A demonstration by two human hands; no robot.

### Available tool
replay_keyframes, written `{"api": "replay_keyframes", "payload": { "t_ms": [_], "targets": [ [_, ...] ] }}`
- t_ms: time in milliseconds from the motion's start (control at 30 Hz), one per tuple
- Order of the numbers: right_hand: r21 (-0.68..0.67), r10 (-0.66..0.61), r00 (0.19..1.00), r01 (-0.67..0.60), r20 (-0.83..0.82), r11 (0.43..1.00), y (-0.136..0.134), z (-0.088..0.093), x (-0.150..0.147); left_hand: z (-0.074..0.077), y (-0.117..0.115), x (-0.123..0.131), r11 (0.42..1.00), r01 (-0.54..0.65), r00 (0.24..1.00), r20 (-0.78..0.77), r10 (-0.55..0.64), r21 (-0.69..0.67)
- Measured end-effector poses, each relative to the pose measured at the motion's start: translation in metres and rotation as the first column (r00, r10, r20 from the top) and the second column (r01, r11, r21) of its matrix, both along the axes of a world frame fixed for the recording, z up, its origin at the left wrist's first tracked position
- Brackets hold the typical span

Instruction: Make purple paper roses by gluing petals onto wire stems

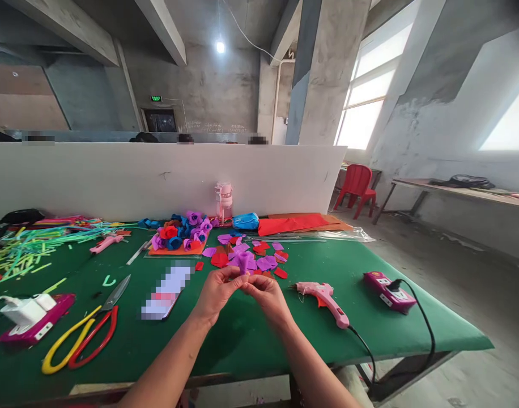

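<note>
Both my hands meet over the middle of the green table, pinching the base of a purple paper flower (243,262). My left hand (219,292) closes on it from the left, and my right hand (268,294) from the right. The fingertips hide the lower end of the flower. Behind it lie loose purple petals (267,263) and red petals (219,259). To the right of my right hand rests a pink hot glue gun (325,296), its nozzle pointing left. A phone (168,293) with a blurred screen lies left of my left hand.
Scissors (104,317) with yellow and red handles lie at left, near a power strip (51,323). Finished paper flowers (181,232) are heaped at the back. A pink bottle (224,201) stands by the white partition (157,175). A second power strip (389,292) sits at right, its cord hanging over the edge.
</note>
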State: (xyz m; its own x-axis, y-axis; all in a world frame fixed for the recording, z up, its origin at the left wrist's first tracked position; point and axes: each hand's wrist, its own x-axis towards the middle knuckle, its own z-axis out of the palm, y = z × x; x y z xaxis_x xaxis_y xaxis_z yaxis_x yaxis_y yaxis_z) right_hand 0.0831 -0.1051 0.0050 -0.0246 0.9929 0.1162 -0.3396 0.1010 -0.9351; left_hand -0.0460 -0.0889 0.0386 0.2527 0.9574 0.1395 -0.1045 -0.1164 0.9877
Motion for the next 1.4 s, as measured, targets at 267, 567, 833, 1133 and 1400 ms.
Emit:
{"api": "replay_keyframes", "payload": {
  "t_ms": [267,567,833,1133,1400],
  "targets": [
    [-0.043,0.043,0.999,-0.042,0.031,0.998,0.0,-0.006,-0.006,-0.008,0.007,-0.003,0.984,-0.169,0.982,0.075,0.173,-0.051],
    [-0.054,0.037,0.997,-0.034,0.064,0.998,-0.001,-0.005,-0.005,-0.007,0.004,0.004,0.979,-0.205,0.975,0.087,0.205,-0.01],
    [-0.076,0.048,0.997,-0.043,0.053,0.996,-0.002,-0.006,-0.001,-0.014,0.003,0.007,0.993,-0.112,0.99,0.084,0.114,-0.027],
    [-0.105,0.132,0.983,-0.119,0.125,0.987,-0.007,0.0,-0.001,-0.012,0.007,0.001,0.989,-0.147,0.979,0.145,0.145,0.003],
    [-0.123,0.16,0.976,-0.142,0.148,0.982,-0.008,-0.001,-0.003,-0.006,0.008,-0.004,0.988,-0.148,0.963,0.222,0.154,-0.041]
  ]
}}
